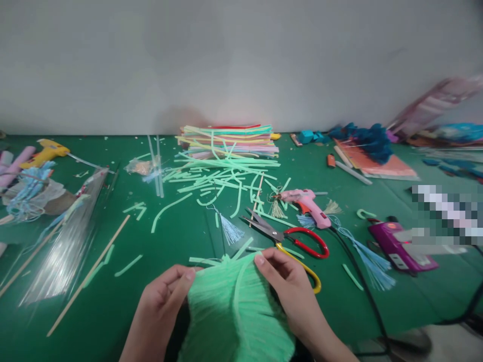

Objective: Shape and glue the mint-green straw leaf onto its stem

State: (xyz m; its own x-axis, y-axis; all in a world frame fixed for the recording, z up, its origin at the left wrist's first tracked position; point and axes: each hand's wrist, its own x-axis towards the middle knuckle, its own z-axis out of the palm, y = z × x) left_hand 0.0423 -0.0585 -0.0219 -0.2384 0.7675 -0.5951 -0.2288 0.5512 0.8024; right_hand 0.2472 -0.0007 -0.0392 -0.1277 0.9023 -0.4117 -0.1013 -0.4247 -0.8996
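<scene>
Fringed mint-green paper fan [236,311] low in centre frame, cut and spread, pinched at its top edge by left hand [164,296] and right hand [289,286]; red-and-yellow-handled scissors [290,241] set aside just above, green offcut strips [222,176] unused beyond.

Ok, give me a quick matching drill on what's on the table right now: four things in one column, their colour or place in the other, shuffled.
Things:
1. scissors
2. glue gun by the scissors
3. glue gun far left
4. fringed piece

Descriptions:
A. yellow body
B. pale green, held between left hand and right hand
C. pink body
D. one red and one yellow handle loop, blades open

Pairs: 1-D, 2-C, 3-A, 4-B
</scene>
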